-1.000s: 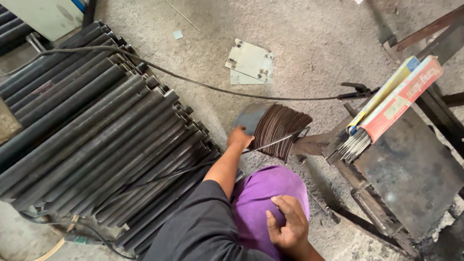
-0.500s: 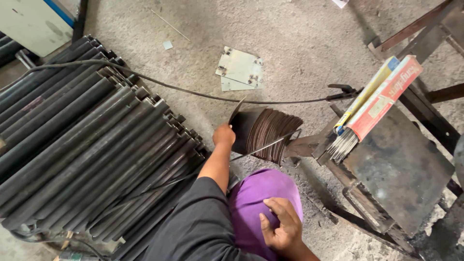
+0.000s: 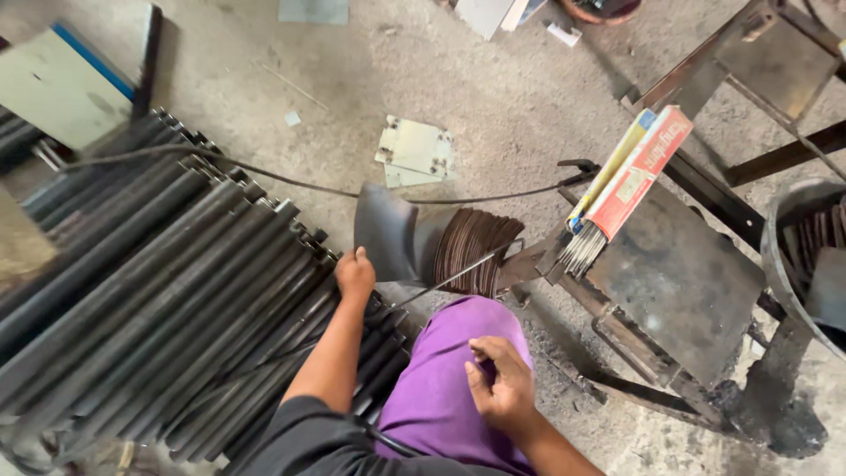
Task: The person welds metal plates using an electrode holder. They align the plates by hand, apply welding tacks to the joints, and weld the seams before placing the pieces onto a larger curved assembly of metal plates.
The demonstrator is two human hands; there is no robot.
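Note:
My left hand (image 3: 355,273) reaches forward and grips the lower edge of a dark curved metal plate (image 3: 385,231), which stands tilted up off the floor. Just right of the plate is a stack of thin rusty plates (image 3: 477,249) on edge. A thin rod (image 3: 454,279) runs from near my left wrist toward that stack. My right hand (image 3: 502,384) rests on my purple-clad knee (image 3: 436,397) with fingers loosely apart and nothing in it.
A bank of long dark steel tubes (image 3: 150,291) fills the left. A black cable (image 3: 291,183) crosses the concrete floor. Flat drilled plates (image 3: 416,150) lie beyond. At right stand a steel bench (image 3: 683,282), a box of welding rods (image 3: 627,181) and a bucket (image 3: 797,256).
My left hand has pulled back toward me and lifted the dark plate upright, away from the stack. The view has shifted left. My right hand stays on the knee.

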